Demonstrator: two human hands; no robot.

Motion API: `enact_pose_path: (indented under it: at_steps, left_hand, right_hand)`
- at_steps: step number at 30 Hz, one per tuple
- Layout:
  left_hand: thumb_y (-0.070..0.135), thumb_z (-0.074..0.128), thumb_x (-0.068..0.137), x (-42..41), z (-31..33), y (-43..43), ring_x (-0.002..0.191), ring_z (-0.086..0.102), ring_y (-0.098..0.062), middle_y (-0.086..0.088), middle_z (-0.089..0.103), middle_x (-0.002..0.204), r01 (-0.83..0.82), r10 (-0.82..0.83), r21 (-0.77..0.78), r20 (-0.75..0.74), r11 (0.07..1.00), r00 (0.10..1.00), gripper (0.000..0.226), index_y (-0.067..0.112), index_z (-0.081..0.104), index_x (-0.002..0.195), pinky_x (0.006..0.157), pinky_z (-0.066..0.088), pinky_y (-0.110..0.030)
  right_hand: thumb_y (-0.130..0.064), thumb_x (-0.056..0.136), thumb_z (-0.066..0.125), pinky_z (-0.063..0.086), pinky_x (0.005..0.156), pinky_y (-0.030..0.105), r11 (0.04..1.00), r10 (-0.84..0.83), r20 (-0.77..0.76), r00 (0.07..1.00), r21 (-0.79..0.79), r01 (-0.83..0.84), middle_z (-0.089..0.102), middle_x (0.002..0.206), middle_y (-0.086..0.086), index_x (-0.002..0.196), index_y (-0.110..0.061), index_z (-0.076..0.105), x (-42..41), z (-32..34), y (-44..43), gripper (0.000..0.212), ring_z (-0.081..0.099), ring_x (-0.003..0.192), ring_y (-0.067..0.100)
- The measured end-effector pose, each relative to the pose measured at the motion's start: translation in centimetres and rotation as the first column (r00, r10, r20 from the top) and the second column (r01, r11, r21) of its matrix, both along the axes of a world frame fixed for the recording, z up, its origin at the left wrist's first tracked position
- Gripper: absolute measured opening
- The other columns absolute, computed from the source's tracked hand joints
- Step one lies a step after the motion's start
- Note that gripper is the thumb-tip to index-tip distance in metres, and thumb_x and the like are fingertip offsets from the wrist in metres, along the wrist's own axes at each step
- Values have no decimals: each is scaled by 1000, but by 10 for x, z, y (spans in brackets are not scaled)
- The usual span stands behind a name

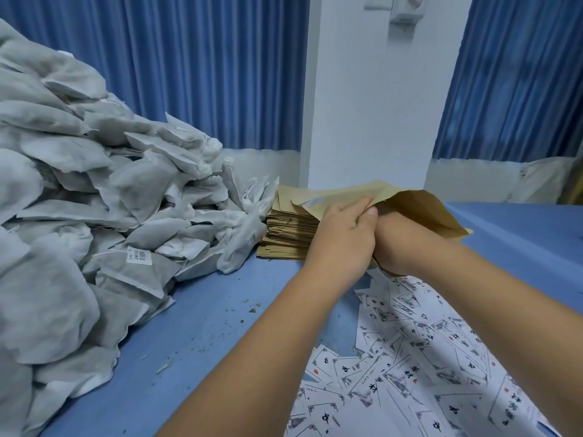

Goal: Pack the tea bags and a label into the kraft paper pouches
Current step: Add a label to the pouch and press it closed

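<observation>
A kraft paper pouch (419,206) is held up, mouth open, above a stack of flat kraft pouches (290,234). My left hand (344,231) pinches the pouch's near lip between thumb and fingers. My right hand (407,247) reaches into the pouch mouth, and its fingers are hidden inside. A big heap of white tea bags (94,200) fills the left side of the table. Printed white labels (426,357) lie scattered under my right forearm.
The blue table (189,326) carries loose tea crumbs near the middle. A white pillar (372,105) stands behind the pouch stack, with blue curtains (205,58) on both sides. A raised blue surface (530,234) lies at the right.
</observation>
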State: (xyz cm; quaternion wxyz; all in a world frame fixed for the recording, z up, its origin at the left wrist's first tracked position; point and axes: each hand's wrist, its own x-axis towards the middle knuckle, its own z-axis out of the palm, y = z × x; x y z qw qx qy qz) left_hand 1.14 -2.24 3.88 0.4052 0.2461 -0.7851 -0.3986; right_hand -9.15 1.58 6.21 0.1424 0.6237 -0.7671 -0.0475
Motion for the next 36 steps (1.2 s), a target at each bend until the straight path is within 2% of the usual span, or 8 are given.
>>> enact_pose_path:
  at_steps: [5,10,14,21,25,29,33,36]
  left_hand:
    - [27,40,102,-2,0,-1,125,47,-17,-7,52,134,-6,6,-2,-12,1000,1000,38,15,56,134,107,35,-29]
    - [23,41,101,2,1,-6,121,50,-22,-12,57,126,-44,43,-36,-43,998,998,36,18,58,133,108,36,-38]
    - [21,42,101,10,8,-1,123,49,-11,2,59,126,-67,61,-57,-104,996,993,35,25,61,130,110,35,-34]
    - [22,44,102,58,26,23,96,67,-8,16,73,94,-19,25,25,-228,1000,973,36,48,67,97,89,53,-32]
    - [14,45,101,104,18,52,90,69,-5,13,73,98,41,-41,-6,-267,999,963,36,41,69,104,70,53,-16]
    - [33,51,92,155,-6,72,123,51,4,25,60,126,-46,11,-185,-188,982,982,34,51,61,119,98,41,-17]
    - [33,47,93,191,-29,89,123,49,4,28,57,127,-38,48,-351,19,936,999,42,57,49,128,97,35,-7]
    - [41,40,97,207,-41,98,126,41,11,40,43,134,-6,123,-394,271,919,955,46,68,30,132,97,31,-4]
  right_hand:
    - [-6,90,47,50,82,35,1000,2,17,1000,-3,-2,67,100,8,105,-10,63,7,9,10,23,62,90,25]
    - [-2,86,48,49,76,40,912,210,181,961,-390,-126,64,92,3,95,-16,72,-1,2,43,29,59,90,24]
    - [-15,82,65,50,74,45,716,338,-17,941,-645,-268,61,100,4,90,-15,73,-3,-3,73,11,55,94,29]
    - [-52,58,84,32,98,48,649,337,-168,926,-671,-358,41,138,10,117,-20,69,-8,-10,108,68,40,126,30]
    - [-43,78,75,34,93,42,488,465,-244,851,-731,-476,44,131,7,104,-18,75,11,-19,123,37,48,118,29]
    - [-12,77,74,33,89,35,376,560,-375,739,-680,-629,50,120,3,85,-15,76,31,-41,140,9,51,113,25]
    - [-11,85,67,42,79,36,344,633,-364,683,-658,-670,53,117,2,86,-15,74,45,-60,155,8,56,103,25]
    - [-13,87,64,44,69,34,428,687,-260,679,-611,-667,54,113,1,86,-14,74,54,-78,163,10,61,88,25]
